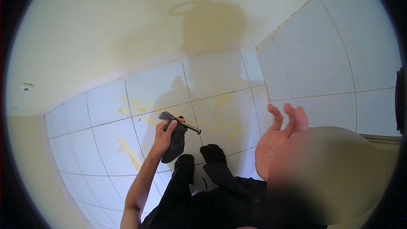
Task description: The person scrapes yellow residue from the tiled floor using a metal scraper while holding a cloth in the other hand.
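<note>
My left hand (163, 138) is closed round a slim metal tool (191, 127) with a flat, rounded grey blade at one end and a small knob at the other. The tool lies tilted across my fingers, knob end toward the right. A floppy-looking dark grey piece (174, 146) hangs from the same grip, below the tool; whether it is cloth or rubber I cannot tell. Over on the right, my right hand (275, 148) is raised, palm partly showing, its fingers apart and loosely bent, with nothing in them. A large blurred patch covers its wrist and forearm.
White floor tiles (110, 154) carry yellowish smears (127, 150) around and beyond my feet. A cream wall (127, 25) rises ahead, with my shadow on it. White wall tiles (313, 59) meet it at the right corner. My feet in black socks (213, 153) stand below the tool.
</note>
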### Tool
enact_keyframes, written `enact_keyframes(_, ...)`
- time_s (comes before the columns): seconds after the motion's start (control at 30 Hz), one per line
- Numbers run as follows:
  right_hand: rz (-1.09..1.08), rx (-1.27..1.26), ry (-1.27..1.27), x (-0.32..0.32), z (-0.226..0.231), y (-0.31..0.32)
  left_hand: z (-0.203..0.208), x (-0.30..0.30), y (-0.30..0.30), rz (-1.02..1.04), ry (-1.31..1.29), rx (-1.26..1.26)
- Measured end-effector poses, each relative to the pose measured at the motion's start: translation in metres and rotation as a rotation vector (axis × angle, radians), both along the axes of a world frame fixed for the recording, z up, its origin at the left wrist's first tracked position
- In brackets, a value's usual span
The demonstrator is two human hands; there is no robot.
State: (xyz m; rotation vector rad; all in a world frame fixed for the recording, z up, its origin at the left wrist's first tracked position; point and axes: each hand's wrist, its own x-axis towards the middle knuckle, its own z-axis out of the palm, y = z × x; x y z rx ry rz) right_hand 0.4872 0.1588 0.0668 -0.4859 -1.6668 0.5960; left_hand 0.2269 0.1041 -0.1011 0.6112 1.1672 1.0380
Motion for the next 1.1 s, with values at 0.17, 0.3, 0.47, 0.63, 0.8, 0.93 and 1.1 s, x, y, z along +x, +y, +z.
enact_keyframes(0.17, -0.062, 0.157, 0.076, -0.007, 0.009, 0.001, -0.001, 0.002, 0.000, 0.012, 0.000, 0.047)
enact_keyframes(0.3, -0.038, 0.151, 0.073, -0.020, -0.007, -0.002, 0.003, 0.001, 0.002, 0.005, 0.006, 0.052)
enact_keyframes(0.47, -0.044, 0.062, -0.031, -0.028, -0.022, -0.004, 0.005, -0.001, 0.002, -0.008, -0.005, 0.040)
enact_keyframes(0.63, 0.188, -0.254, -0.325, -0.033, -0.034, 0.003, 0.004, 0.000, 0.002, -0.020, 0.008, 0.072)
enact_keyframes(0.8, 0.275, -0.670, -0.776, -0.059, -0.094, -0.005, 0.010, 0.006, 0.005, -0.087, -0.036, 0.129)
enact_keyframes(0.93, 0.291, -0.726, -0.588, -0.066, -0.129, -0.020, 0.014, 0.006, 0.006, -0.062, 0.015, 0.142)
enact_keyframes(1.1, 0.408, -1.082, -0.561, -0.049, -0.110, 0.000, 0.009, 0.001, 0.002, -0.185, 0.077, 0.059)
